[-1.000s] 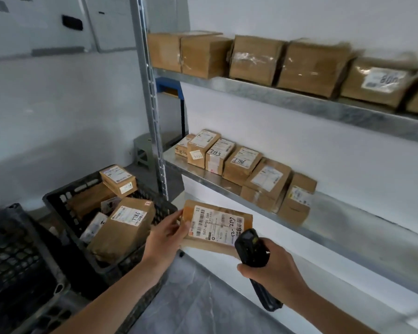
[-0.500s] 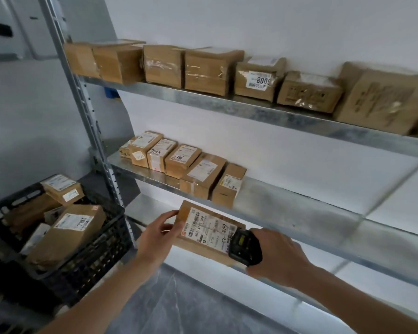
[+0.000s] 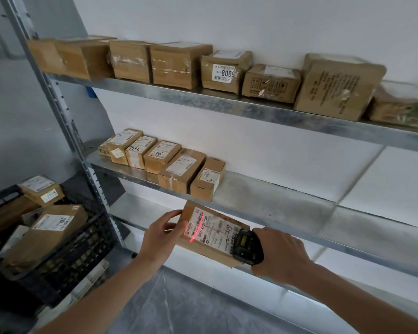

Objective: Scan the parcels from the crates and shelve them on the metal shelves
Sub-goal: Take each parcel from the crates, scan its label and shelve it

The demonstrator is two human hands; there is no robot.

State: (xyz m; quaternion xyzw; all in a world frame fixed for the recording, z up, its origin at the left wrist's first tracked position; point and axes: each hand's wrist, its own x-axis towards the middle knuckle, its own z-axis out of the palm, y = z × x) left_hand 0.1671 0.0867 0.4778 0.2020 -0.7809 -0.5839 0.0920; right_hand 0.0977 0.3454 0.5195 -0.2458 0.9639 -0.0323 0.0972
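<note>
My left hand (image 3: 161,233) holds a flat brown parcel (image 3: 210,233) by its left end, label facing up, just below the middle metal shelf (image 3: 263,201). My right hand (image 3: 279,251) grips a black handheld scanner (image 3: 247,247) over the parcel's right end. A red scan line lies across the barcode on the label. A row of small labelled parcels (image 3: 164,160) stands on the left part of the middle shelf. A black crate (image 3: 65,251) at the lower left holds several more parcels.
The top shelf (image 3: 227,102) is lined with several larger cardboard boxes. A perforated steel upright (image 3: 65,121) stands between crate and shelves. The right part of the middle shelf is bare metal. A lower shelf (image 3: 348,256) runs behind my hands; grey floor lies below.
My view has swung right from the crate toward the shelves. Both hands rose with the parcel and scanner toward the middle shelf, and the red scan line now shows on the label.
</note>
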